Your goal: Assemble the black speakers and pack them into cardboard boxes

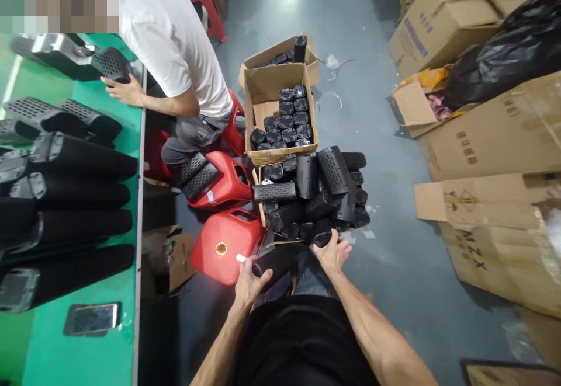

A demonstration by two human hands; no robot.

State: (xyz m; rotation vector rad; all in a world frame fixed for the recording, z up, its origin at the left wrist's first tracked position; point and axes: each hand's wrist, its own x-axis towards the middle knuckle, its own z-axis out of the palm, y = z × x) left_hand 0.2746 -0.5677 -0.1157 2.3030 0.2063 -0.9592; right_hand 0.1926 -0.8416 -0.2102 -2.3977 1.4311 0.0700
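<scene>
My left hand (pixel 252 284) grips one end of a dark tube-shaped housing (pixel 280 262), held over my lap beside a red stool. The far end of that housing is hard to make out against my dark clothes. With thumb and fingers bent, my right hand (pixel 333 253) holds the end of another black housing (pixel 323 238) at the near edge of a carton. That carton (pixel 263 218) is heaped with black plastic housings, several with slotted walls, such as a slotted housing (pixel 333 170) lying on top.
Behind it, a taller carton (pixel 280 73) contains black housings in rows. Red stools (pixel 205 243) stand at left, one carrying two slotted housings (pixel 200 178). A co-worker (pixel 170 41) sits at the green table (pixel 87 351), which bears housings and a phone (pixel 93 319). Cardboard boxes (pixel 477 135) line the right.
</scene>
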